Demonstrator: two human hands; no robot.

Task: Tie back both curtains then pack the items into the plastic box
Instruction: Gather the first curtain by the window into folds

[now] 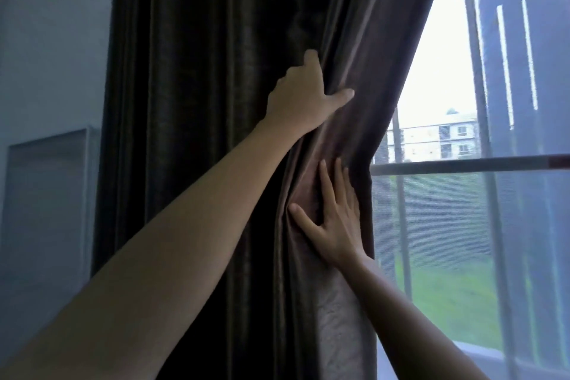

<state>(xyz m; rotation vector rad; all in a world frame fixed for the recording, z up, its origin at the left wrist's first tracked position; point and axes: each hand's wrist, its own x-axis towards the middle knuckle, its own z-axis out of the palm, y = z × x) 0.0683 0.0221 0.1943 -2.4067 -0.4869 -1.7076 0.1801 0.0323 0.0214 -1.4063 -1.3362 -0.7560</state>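
Observation:
A dark brown curtain [200, 102] hangs in front of me, bunched toward the left of the window. My left hand [303, 95] is raised and grips a fold of the fabric, fingers tucked behind it and thumb pointing right. Lower down, my right hand [334, 219] lies flat on the gathered cloth with its fingers spread, pressing the fabric at the curtain's pinched-in edge. No tie-back, plastic box or second curtain is in view.
The window [462, 225] with a mesh screen fills the right side, crossed by a horizontal bar [462, 165]. A pale wall [46, 40] with a framed panel [46, 194] stands to the left of the curtain.

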